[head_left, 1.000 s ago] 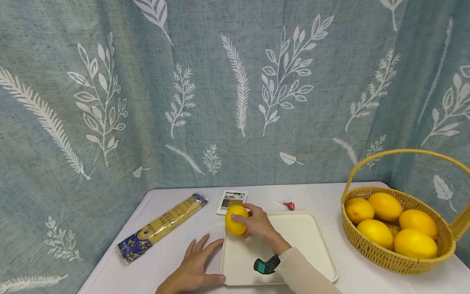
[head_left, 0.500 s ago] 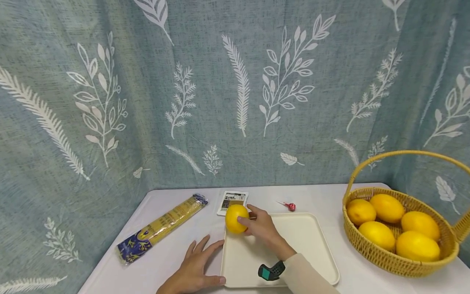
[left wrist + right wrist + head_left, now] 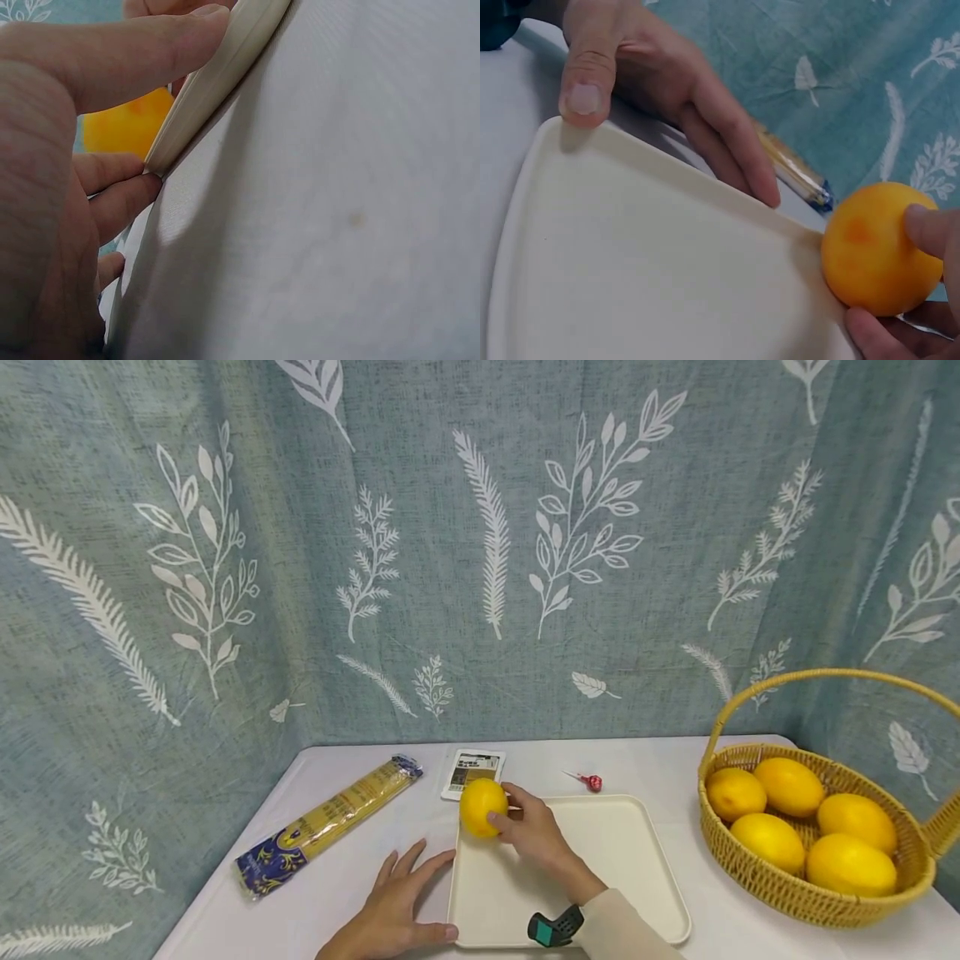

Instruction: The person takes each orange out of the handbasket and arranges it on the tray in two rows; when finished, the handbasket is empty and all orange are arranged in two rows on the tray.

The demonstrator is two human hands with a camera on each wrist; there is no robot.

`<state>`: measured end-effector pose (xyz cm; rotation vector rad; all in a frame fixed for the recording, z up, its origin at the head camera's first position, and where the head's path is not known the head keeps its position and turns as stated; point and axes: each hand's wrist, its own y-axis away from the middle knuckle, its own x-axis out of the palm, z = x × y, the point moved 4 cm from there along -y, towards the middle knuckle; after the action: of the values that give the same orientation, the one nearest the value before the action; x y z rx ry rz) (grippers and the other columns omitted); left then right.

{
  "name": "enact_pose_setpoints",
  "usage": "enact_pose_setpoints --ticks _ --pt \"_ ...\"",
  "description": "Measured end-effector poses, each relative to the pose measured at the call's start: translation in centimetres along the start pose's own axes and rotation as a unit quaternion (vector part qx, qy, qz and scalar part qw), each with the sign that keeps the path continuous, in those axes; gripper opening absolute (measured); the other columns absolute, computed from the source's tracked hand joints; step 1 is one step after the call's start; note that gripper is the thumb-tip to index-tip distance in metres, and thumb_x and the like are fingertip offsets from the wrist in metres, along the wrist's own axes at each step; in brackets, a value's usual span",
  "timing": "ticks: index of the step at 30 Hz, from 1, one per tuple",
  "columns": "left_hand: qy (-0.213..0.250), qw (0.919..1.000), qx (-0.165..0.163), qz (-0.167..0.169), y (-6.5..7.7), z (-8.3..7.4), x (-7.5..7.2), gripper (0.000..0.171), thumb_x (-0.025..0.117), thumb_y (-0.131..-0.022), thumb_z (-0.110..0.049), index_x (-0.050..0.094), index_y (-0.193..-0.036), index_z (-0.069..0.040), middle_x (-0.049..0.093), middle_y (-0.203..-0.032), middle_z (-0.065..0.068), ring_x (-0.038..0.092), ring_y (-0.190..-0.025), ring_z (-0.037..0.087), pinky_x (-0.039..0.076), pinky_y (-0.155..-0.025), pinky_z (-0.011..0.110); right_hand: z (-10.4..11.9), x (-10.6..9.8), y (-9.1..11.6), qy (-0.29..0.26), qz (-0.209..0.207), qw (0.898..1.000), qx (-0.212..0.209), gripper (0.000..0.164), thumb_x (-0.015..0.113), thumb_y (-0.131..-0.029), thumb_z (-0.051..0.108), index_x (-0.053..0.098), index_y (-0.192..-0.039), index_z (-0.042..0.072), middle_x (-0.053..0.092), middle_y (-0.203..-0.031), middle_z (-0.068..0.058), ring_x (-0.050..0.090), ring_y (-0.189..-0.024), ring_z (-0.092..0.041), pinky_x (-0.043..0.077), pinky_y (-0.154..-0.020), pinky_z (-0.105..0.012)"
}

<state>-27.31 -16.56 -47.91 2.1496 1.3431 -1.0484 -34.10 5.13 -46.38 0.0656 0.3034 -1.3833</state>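
Note:
My right hand [image 3: 534, 833] holds a yellow lemon [image 3: 480, 808] over the back left corner of a cream tray [image 3: 577, 893]. Thumb and fingers grip the fruit's right side; in the right wrist view the lemon [image 3: 877, 251] looks round and sits beside the tray's rim. My left hand [image 3: 393, 906] rests at the tray's left side, fingers extended. Its thumb touches the front left corner, and a fingertip meets the left rim. In the left wrist view, the left hand's thumb [image 3: 150, 56] lies against the rim [image 3: 225, 67], with the lemon partly hidden behind.
A wicker basket [image 3: 787, 893] with a tall handle holds several lemons at the right. A long pasta packet [image 3: 330, 827] lies at the left. Behind the tray are a flat white packet [image 3: 474, 768] and a red lollipop [image 3: 594, 782]. A leaf-patterned curtain [image 3: 450, 568] hangs behind the table.
My right hand has shifted slightly on the lemon, its thumb now nearer the fruit's right edge. The lemon stays near the same corner. My left hand has barely moved.

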Motion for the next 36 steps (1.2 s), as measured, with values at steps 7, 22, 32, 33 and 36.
enact_pose_setpoints --ticks 7,22,32,33,36 --pt "0.0 1.0 -0.006 0.004 -0.2 -0.1 0.0 0.092 0.085 -0.075 -0.051 0.047 -0.151 -0.016 0.032 -0.158 0.031 0.015 -0.148 0.057 -0.005 -0.115 0.078 0.3 0.8 0.2 0.012 0.001 1.0 -0.023 0.057 0.066 -0.098 0.012 0.044 -0.146 -0.009 0.059 -0.133 -0.031 0.065 -0.113 -0.04 0.063 -0.082 -0.037" --pt "-0.001 1.0 -0.001 -0.001 -0.1 -0.1 -0.1 0.093 0.086 -0.073 -0.052 0.047 -0.15 -0.016 0.032 -0.157 0.032 0.015 -0.148 0.057 -0.004 -0.115 0.077 0.0 0.6 0.8 0.039 -0.063 0.997 -0.016 0.059 0.069 -0.095 0.02 0.048 -0.144 -0.007 0.059 -0.134 -0.028 0.064 -0.117 -0.04 0.06 -0.093 -0.045" --pt "0.006 0.9999 -0.011 -0.003 0.2 0.0 0.0 0.094 0.087 -0.072 -0.052 0.048 -0.15 -0.016 0.03 -0.158 0.033 0.014 -0.148 0.059 -0.005 -0.115 0.077 -0.1 -0.5 1.7 0.007 -0.091 0.996 0.017 0.055 0.069 -0.095 0.02 0.052 -0.142 -0.002 0.057 -0.136 -0.023 0.06 -0.115 -0.036 0.063 -0.081 -0.036" --pt "0.006 0.9999 -0.013 -0.004 0.1 0.0 0.0 0.094 0.086 -0.072 -0.052 0.048 -0.15 -0.016 0.029 -0.158 0.033 0.013 -0.148 0.059 -0.005 -0.115 0.077 0.0 -0.8 1.8 0.005 -0.099 0.995 0.016 0.053 0.068 -0.096 0.019 0.053 -0.141 -0.002 0.058 -0.134 -0.023 0.06 -0.114 -0.035 0.063 -0.08 -0.035" --pt "0.012 0.9998 -0.016 -0.004 0.1 0.0 0.0 0.094 0.086 -0.072 -0.053 0.048 -0.15 -0.017 0.027 -0.159 0.033 0.011 -0.148 0.059 -0.006 -0.114 0.077 0.5 -1.6 2.3 0.003 -0.124 0.992 0.007 0.046 0.068 -0.095 0.016 0.056 -0.136 -0.002 0.06 -0.129 -0.023 0.061 -0.11 -0.033 0.063 -0.077 -0.031"
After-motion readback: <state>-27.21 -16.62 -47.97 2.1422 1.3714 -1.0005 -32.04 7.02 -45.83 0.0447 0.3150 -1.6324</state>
